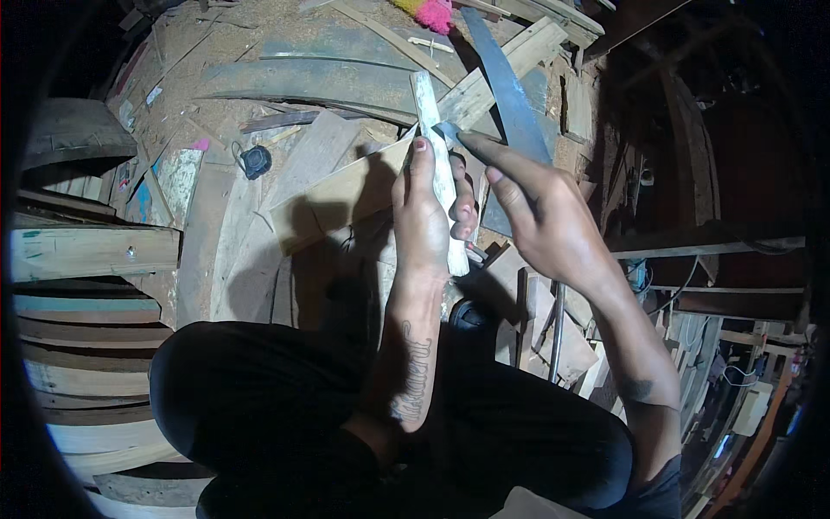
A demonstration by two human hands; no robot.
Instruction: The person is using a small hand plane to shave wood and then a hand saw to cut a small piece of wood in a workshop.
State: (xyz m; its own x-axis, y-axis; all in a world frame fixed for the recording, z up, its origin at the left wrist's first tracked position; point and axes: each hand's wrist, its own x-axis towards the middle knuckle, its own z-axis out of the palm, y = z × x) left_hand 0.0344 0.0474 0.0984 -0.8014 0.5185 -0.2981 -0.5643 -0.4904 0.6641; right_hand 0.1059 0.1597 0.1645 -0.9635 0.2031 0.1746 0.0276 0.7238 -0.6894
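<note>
My left hand (pixel 424 199) is wrapped round a pale strip of wood (pixel 440 169), held nearly upright in front of my knees. Its thumb lies along the strip's face and its fingertips curl round the right side. My right hand (pixel 540 203) grips a knife with its index finger stretched along the tool. Only the short grey blade (pixel 446 131) shows, touching or very near the strip just above my left thumb; the handle is hidden in the palm. Behind my right hand lies a wide saw blade (pixel 510 95), leaning across a light board (pixel 536 45).
A black tape measure (pixel 255 162) rests on boards at the left. Stacked planks (pixel 95 251) line the left edge. A thin metal rod (pixel 558 333) stands by my right knee. Fuzzy pink material (pixel 435 16) lies at the far side, among sawdust and scrap wood.
</note>
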